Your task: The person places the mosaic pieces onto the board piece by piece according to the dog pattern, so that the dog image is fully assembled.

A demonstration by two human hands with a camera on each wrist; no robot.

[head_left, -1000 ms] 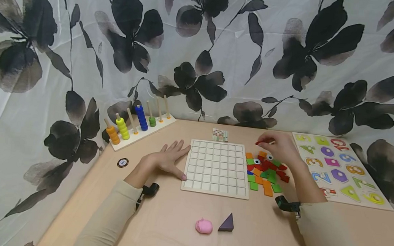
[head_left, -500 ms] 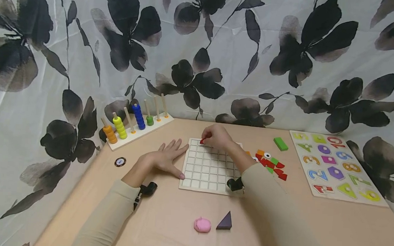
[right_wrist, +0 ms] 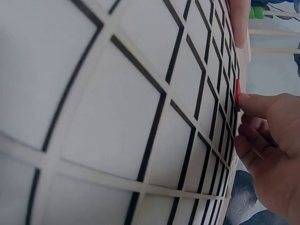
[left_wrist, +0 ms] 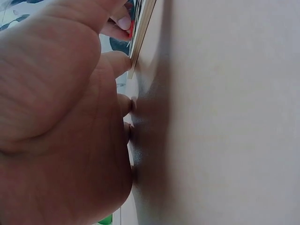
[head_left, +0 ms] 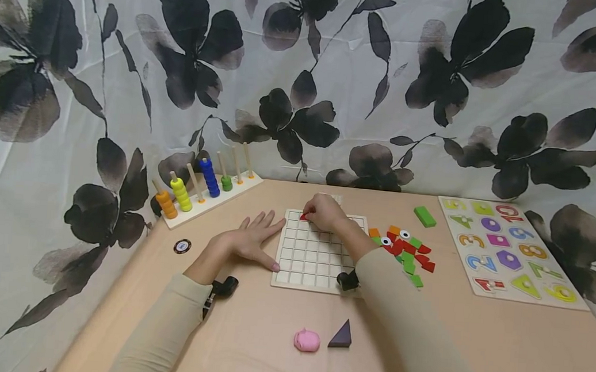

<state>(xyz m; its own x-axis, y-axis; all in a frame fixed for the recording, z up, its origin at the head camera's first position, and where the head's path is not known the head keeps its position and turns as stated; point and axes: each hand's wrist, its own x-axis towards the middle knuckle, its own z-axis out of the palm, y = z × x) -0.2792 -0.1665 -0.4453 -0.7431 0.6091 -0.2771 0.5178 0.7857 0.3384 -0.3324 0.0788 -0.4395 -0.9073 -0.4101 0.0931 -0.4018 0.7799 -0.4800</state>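
A white grid board (head_left: 313, 268) with raised dividers lies on the table. My left hand (head_left: 246, 244) rests with spread fingers on the table at the board's left side, index finger and thumb against its edge. Over the far left corner, my right hand (head_left: 326, 212) pinches a small red tile (head_left: 303, 216). In the right wrist view the thumb lies on the red tile (right_wrist: 237, 93), low at the board's far edge, with the other fingers curled behind. To the right of the board, loose red, green and orange pieces (head_left: 406, 248) form a pile, partly hidden by my right sleeve.
At the back left stands a peg stand (head_left: 214, 200) with coloured rings. A number puzzle board (head_left: 513, 253) and a green block (head_left: 424, 217) lie to the right. Nearer are a pink pig-like figure (head_left: 307, 340) and a dark triangular block (head_left: 341, 334). A round chip (head_left: 182, 246) lies left.
My right hand has moved left from the loose pieces to the board's far left corner, carrying the red tile, and has stayed there since. The left hand keeps its place.
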